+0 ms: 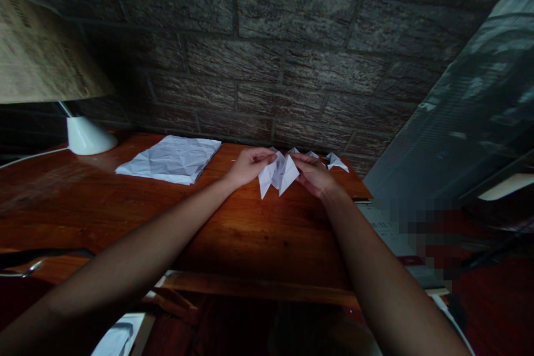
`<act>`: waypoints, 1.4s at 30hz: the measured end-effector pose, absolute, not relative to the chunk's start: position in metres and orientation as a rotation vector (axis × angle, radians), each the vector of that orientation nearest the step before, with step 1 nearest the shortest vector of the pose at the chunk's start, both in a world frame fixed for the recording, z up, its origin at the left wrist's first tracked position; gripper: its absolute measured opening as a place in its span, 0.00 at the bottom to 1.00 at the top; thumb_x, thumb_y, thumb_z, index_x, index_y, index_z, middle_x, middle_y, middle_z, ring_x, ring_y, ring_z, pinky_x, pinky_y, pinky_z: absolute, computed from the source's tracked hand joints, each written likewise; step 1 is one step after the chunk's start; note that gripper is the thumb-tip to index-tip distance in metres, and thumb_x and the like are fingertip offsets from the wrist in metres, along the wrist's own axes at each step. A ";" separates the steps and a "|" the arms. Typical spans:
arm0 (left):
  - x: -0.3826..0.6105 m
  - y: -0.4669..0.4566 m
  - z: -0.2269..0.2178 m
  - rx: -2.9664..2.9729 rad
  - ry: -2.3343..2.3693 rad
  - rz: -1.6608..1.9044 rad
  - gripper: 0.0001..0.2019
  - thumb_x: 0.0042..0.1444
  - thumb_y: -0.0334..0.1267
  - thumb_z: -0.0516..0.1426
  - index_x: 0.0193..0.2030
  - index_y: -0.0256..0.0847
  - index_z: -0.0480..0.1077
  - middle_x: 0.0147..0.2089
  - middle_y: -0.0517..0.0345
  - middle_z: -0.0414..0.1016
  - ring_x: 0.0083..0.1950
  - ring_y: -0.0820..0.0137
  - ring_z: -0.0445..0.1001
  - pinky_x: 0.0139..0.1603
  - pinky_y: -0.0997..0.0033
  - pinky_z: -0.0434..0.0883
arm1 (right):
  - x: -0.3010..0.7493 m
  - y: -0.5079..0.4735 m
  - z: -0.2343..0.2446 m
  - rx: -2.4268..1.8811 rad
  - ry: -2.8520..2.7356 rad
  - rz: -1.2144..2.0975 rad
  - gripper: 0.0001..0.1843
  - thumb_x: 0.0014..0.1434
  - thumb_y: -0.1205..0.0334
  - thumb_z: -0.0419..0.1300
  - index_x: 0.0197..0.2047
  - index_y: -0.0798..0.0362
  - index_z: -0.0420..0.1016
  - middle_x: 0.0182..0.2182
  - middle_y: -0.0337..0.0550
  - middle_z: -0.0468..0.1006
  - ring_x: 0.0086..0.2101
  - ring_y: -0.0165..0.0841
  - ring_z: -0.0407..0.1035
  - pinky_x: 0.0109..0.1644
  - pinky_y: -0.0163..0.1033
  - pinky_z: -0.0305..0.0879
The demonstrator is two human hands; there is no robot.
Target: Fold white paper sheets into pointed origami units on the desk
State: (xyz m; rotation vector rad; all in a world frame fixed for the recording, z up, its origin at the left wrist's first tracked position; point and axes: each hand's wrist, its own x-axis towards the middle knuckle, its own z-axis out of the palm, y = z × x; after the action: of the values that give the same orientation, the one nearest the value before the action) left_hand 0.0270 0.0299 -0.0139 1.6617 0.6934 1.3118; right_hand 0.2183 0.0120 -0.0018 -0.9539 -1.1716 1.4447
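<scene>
Between my two hands is a folded white paper piece (286, 173), with pointed flaps that hang downward over the far part of the wooden desk. My left hand (251, 166) pinches its left side, thumb and fingers closed on the paper. On the other side my right hand (314, 173) grips the right edge, its fingers partly hidden behind the paper. Several more folded paper pieces (336, 162) stand along the desk's back edge, some of them partly covered by my hands. To the left lies a stack of creased white paper sheets (169, 159).
The brown wooden desk (250, 239) runs up to a dark brick wall (267, 61). A lamp with a white base (88, 136) and woven shade (41, 50) stands at the left. A grey panel (454, 89) rises at the right, beside a box (387, 228).
</scene>
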 end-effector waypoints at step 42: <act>0.034 0.027 -0.017 1.571 0.756 1.348 0.15 0.48 0.48 0.66 0.34 0.37 0.78 0.33 0.54 0.80 0.33 0.70 0.74 0.35 0.70 0.68 | 0.214 0.010 0.000 -0.941 -1.473 1.125 0.12 0.41 0.56 0.75 0.32 0.47 0.85 0.32 0.39 0.84 0.31 0.31 0.74 0.43 0.42 0.71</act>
State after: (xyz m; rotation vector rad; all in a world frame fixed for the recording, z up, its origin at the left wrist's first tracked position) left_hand 0.0337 0.0267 -0.0169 1.5706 0.7556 1.3479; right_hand 0.2136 0.0101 0.0002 -0.9409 -1.4731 1.1250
